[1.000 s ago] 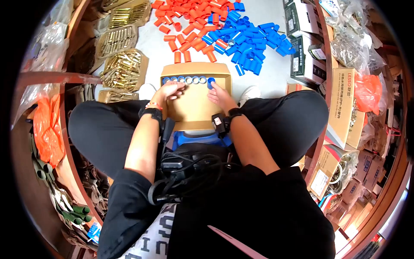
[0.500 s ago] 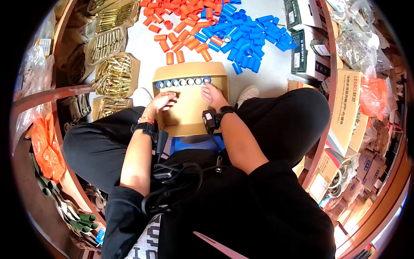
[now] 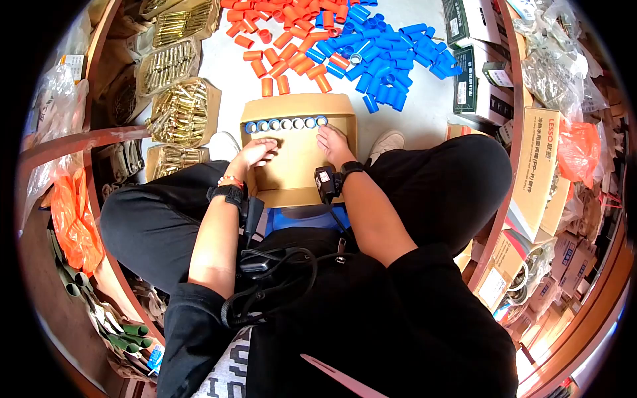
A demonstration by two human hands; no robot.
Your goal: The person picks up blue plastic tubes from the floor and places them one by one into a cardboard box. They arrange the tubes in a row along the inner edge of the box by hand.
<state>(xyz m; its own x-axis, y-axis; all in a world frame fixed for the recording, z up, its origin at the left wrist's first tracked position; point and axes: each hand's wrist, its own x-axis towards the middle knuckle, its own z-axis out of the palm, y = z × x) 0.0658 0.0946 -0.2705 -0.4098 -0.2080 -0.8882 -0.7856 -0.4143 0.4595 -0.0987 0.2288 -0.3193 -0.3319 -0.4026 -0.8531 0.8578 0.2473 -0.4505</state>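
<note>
A cardboard box [image 3: 302, 189] sits in front of me between my legs. Along its far wall several short blue pipe sleeves [image 3: 284, 124] stand on end in a row, their pale round openings facing up. My right hand [image 3: 335, 144] is at the right end of this row, its fingertips on the last blue pipe sleeve [image 3: 322, 121]; the fingers partly cover it. On the left side, my left hand [image 3: 256, 154] hovers over the box with its fingers stretched apart and nothing in them.
Loose orange pipe sleeves [image 3: 283, 84] and blue ones [image 3: 391, 69] lie piled beyond the box. Cartons of brass-coloured fittings [image 3: 182, 113] line the left. Dark green and white boxes [image 3: 474, 73] and a tall LESSO carton [image 3: 534, 172] stand right. A reddish shelf bar [image 3: 86, 146] juts in at left.
The whole view has shifted slightly, so everything appears a little further right. Both hands keep nearly the same places over the box, and the row of blue sleeves looks unchanged.
</note>
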